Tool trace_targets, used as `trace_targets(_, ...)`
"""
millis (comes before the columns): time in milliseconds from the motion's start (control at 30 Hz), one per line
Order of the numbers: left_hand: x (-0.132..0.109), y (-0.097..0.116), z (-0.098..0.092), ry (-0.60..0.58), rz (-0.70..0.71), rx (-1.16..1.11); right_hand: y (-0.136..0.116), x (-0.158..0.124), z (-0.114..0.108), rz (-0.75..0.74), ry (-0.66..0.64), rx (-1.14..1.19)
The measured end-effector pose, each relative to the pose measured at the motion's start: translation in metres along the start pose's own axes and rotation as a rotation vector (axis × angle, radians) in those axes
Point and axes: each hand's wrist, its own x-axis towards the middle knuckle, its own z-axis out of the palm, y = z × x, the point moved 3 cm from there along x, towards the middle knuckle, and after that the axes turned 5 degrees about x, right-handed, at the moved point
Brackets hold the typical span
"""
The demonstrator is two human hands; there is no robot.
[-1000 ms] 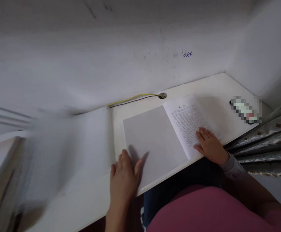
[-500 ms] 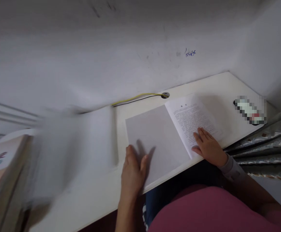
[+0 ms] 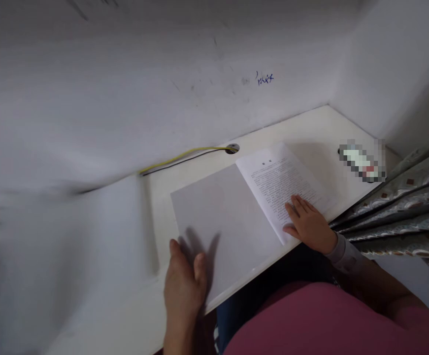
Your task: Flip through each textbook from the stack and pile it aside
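Observation:
An open book (image 3: 224, 217) lies on the white desk. Its left side is a plain grey-white page, and its right side is a page of print (image 3: 273, 182) with a short heading at the top. My right hand (image 3: 308, 224) rests with fingers stretched out over the lower part of the printed page; a light band circles that wrist. At the lower left edge of the book is my left hand (image 3: 185, 281), thumb and fingers apart, casting a shadow on the blank page. Whether its fingers touch the cover edge I cannot tell.
A blurred white panel (image 3: 114, 236) stands on the desk (image 3: 306, 128) at the left. Yellow and black cables (image 3: 184, 152) run into a round hole (image 3: 232, 148) by the wall. A pixelated, phone-like object (image 3: 360, 162) lies at the right, near a patterned curtain (image 3: 402, 197).
The view has turned, so the desk, book and hands sit further left in the picture. Both hands keep about the same places at the book, which stays open at the same page.

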Motion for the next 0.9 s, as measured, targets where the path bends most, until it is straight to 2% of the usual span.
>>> trace_targets(900, 0.0013, 0.0001, 0.0039, 0.042, 0.048, 0.068, 0.0062, -0.0029, 0.0015, 0.018, 0.038, -0.037)
